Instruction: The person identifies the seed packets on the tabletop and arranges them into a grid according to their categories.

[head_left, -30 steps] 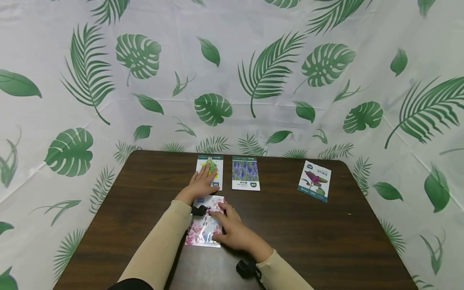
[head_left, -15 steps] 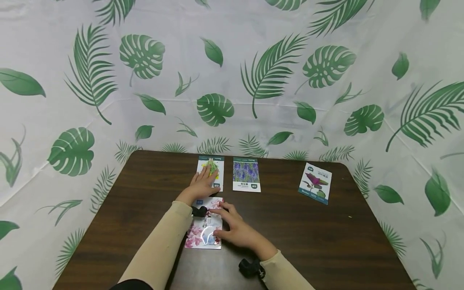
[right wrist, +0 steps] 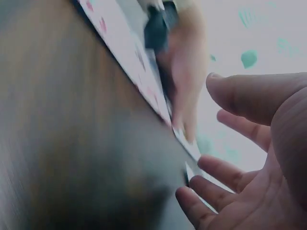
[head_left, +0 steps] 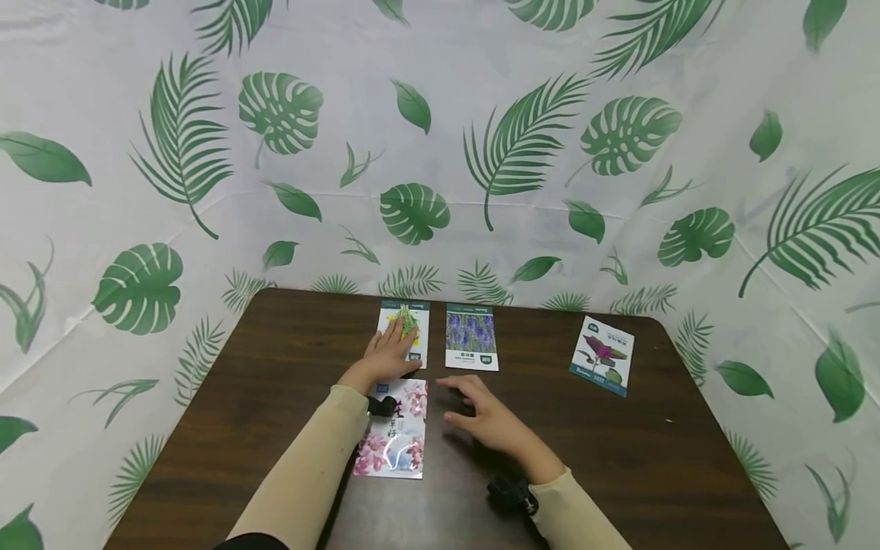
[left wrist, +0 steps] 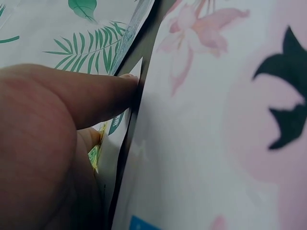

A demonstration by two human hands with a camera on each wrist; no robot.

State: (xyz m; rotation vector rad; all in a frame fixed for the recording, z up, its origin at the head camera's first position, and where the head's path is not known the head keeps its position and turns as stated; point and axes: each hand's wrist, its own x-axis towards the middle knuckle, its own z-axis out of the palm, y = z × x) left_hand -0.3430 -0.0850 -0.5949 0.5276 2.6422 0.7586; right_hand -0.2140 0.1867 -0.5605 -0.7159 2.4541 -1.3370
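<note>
My left hand point(head_left: 385, 359) rests with spread, fairly straight fingers on a seed packet with a yellow-green plant picture point(head_left: 421, 336) near the table's back edge. Below that hand lies a pink-flowered packet point(head_left: 392, 451), its upper left part covered by the left wrist and its black camera. In the left wrist view the pink-flowered packet point(left wrist: 201, 134) fills the right side, close to the left thumb point(left wrist: 105, 93). My right hand point(head_left: 498, 420) hovers just right of the pink packet, apart from it. Its fingers are loosely spread, and nothing is between them in the right wrist view.
A purple-flower seed packet point(head_left: 470, 336) lies right of the one under my left hand. Farther right, another packet with a dark pink plant point(head_left: 602, 355) lies tilted. Behind the dark wooden table point(head_left: 619, 458) hangs a leaf-patterned cloth point(head_left: 330, 229).
My right hand has let go of the pink packet's right edge and moved off to the right. The left hand stays on its packet. The head view has shifted slightly.
</note>
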